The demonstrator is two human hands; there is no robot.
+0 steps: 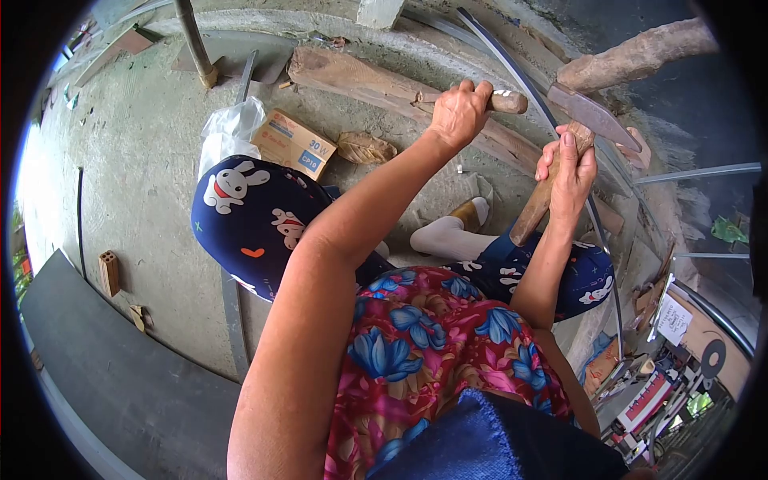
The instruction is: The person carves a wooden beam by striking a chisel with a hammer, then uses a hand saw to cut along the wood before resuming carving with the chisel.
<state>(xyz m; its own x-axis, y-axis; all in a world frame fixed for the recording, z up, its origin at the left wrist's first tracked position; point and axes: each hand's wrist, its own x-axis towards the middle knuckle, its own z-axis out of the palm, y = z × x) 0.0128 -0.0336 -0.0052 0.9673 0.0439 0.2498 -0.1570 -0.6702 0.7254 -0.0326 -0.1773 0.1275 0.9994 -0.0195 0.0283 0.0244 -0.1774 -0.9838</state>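
Observation:
My left hand [460, 112] is closed round a tool with a pale wooden handle [509, 102]. The butt of the handle sticks out to the right of my fist, and a thin bit shows on the other side; its working end I cannot make out. My right hand [573, 172] grips a hammer high on its wooden handle [534, 210], thumb pointing up along the wood. Just above that hand is the steel hammer head [596, 116], and the handle slants down toward my thigh. Beyond my hands lies a long wooden beam [360, 78] on the concrete floor.
A thick log [640, 56] reaches in at upper right, close to the hammer head. A thin metal strip [504, 60] runs past my right side. A cardboard box [294, 142] and plastic bag [228, 132] lie near my knee. Clutter [652, 400] stands at lower right.

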